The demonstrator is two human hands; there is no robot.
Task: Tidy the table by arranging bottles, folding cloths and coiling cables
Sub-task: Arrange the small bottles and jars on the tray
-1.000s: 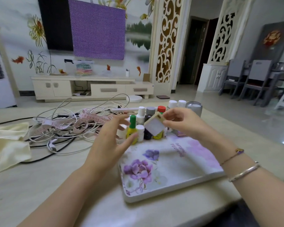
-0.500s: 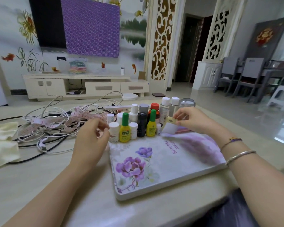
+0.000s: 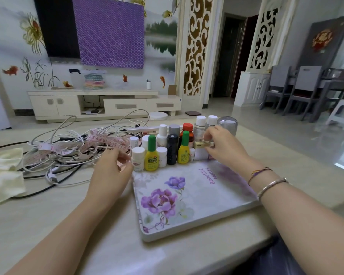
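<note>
Head view, left to right: pale yellow cloths [image 3: 2, 175] at table's left edge, tangled cables [image 3: 68, 155] with pink measuring tape [image 3: 105, 140] beside. Left hand [image 3: 109, 171] loosely curled, grasping nothing, beside floral tray [image 3: 187, 203]. Bottles [image 3: 167, 147] lined along tray's far edge. Right hand [image 3: 224, 149] pinching small white-and-gold box [image 3: 201, 150] at row's right end.

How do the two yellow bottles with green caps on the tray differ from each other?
The left yellow bottle stands in the front row beside a white pill bottle; the right yellow bottle stands just right of a black bottle. The left one's label faces the camera more squarely. The right one is nearer the right hand; the left one is nearer the left hand. Both stand upright on the floral tray.
</note>
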